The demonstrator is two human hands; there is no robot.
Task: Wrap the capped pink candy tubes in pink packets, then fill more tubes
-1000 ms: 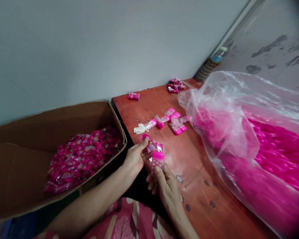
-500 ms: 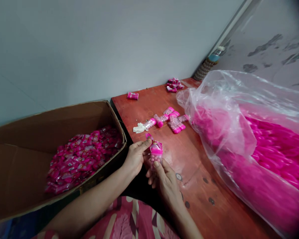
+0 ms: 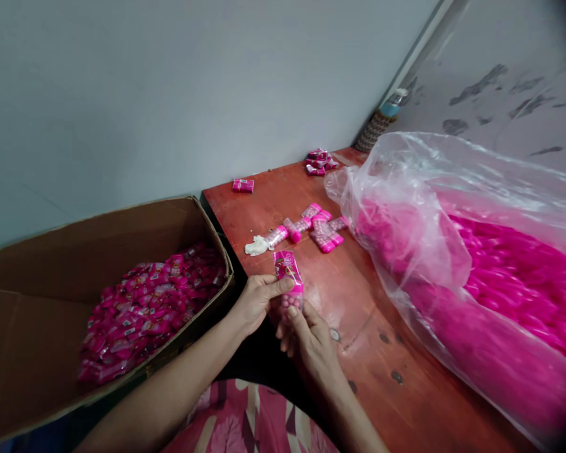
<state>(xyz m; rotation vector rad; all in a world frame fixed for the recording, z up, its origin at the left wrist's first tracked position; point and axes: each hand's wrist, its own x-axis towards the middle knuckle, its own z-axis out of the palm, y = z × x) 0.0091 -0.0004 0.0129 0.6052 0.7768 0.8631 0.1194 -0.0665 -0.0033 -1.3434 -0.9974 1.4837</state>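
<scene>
Fingers (image 3: 282, 287) of the left hand (image 3: 257, 301) are clamped on a wrapper (image 3: 287, 265), the right hand's (image 3: 312, 343) on a bottle (image 3: 291, 301); its 12-o'clock end is now covered, sleeving judged partial.

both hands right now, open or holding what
Left hand: closed, thumb pressing a shiny pink wrapper at the bottle's top.
Right hand: closed, holding the small clear bottle of pink balls.
</scene>
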